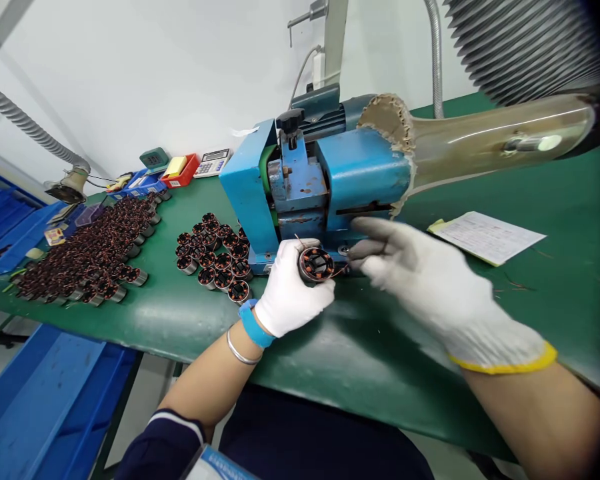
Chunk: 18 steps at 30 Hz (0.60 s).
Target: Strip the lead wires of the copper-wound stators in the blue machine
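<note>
The wound stator [316, 264] sits upright in the left hand [287, 293], whose gloved fingers are closed around its steel ring, held just above the green bench [330, 353] and right in front of the blue machine [300, 180]. The right hand [430, 287] comes in from the other side with its index finger stretched out and the lower fingers [367, 252] drawn together at the stator's edge, where thin copper leads stick out; whether they actually pinch a lead is too fine to tell. Just left of the machine a small group of stators [215, 257] stands in tidy rows, and farther left lies a much larger loose heap of stators [87, 250]. Judging by that split, only a small share looks handled and the bulk is left, though nothing shows for certain which pile is which. A few copper scraps [510, 287] lie on the bench near a printed sheet [487, 235]. At the back a red tray [183, 175] holds a yellow pad, beside a calculator [213, 162]. The blue bins [10, 227] at far left hold something dark that I cannot make out.
</note>
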Tool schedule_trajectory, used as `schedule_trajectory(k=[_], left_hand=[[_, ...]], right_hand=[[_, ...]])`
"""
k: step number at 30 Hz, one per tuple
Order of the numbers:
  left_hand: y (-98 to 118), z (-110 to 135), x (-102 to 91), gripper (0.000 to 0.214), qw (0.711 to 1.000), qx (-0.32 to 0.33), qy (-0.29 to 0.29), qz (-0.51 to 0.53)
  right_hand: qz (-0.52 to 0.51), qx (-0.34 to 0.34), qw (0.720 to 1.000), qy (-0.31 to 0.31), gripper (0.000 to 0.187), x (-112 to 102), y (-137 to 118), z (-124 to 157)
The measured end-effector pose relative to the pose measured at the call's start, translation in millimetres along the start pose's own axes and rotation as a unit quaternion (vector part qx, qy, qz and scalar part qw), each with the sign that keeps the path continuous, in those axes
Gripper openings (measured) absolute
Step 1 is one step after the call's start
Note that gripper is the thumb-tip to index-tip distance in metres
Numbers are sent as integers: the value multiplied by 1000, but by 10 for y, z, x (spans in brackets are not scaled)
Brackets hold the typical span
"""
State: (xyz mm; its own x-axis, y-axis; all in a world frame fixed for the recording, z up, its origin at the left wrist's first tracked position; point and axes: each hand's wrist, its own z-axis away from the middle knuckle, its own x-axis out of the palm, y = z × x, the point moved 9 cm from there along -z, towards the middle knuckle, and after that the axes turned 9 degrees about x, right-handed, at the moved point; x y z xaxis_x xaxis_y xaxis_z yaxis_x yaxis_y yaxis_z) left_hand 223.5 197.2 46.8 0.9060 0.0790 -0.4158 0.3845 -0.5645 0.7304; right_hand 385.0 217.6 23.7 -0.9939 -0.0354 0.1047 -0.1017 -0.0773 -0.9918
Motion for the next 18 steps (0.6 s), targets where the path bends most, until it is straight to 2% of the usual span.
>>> schedule_trajectory(k=[1,3,7,10,12,13,15,17,18], left_hand=[[37,-2,-4,49,999,27,2,-17],[103,2,3,49,996,77,-4,-49],[163,18,9,50,988,130,-18,-83],[170,18,15,49,986,145,-31,-71],[176,15,20,47,986,154,-39,-59],[177,13,18,47,985,158,-40,-54],[172,8,2,48,985,158,-38,-52],[169,2,-8,49,985,156,-43,-55],[173,1,-4,49,985,155,-52,-57]], right_hand=[[12,8,1000,-27,65,81,22,19],[42,-4,998,-43,60,168,20,67],[95,-16,995,-34,42,123,0,84],[172,-62,982,39,37,-93,-138,67],[227,-122,959,120,33,-241,-292,107],[237,-145,950,141,33,-272,-339,131],[230,-158,953,116,40,-223,-323,138],[257,-142,956,27,42,-47,-199,113],[293,-135,946,-16,38,38,-127,106]])
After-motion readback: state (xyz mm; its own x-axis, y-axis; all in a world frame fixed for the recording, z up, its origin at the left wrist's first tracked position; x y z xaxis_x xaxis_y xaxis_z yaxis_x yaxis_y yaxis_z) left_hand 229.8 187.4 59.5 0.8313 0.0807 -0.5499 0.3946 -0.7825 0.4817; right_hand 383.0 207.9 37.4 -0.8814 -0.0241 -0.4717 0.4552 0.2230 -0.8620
